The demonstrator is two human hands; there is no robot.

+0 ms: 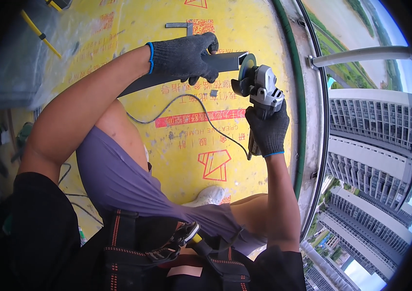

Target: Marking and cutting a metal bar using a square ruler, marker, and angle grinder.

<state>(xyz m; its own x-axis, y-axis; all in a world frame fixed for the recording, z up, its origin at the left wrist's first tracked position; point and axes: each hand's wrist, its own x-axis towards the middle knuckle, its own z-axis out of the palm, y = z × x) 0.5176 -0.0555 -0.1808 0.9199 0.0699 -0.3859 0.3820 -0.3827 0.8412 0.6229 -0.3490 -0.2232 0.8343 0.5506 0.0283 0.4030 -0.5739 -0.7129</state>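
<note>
In a black knit glove with a blue cuff, my left hand [181, 57] is closed around a long dark grey metal profile [226, 62] near its right end. My right hand [270, 133], gloved alike, grips the body of a grey angle grinder [266, 89]. The grinder's thin disc [248, 64] stands at the profile's end; whether it touches or spins, I cannot make out. A dark guard [238, 87] covers part of the disc. From the grinder a dark cord [208, 116] loops across the floor.
Yellow printed sheeting [186, 138] covers the floor. A grey angled offcut [181, 25] lies beyond my left hand, and a small grey scrap [214, 93] nearer. At right run a green edge strip [299, 116], a ledge and a metal rail [361, 56], with tall buildings far below.
</note>
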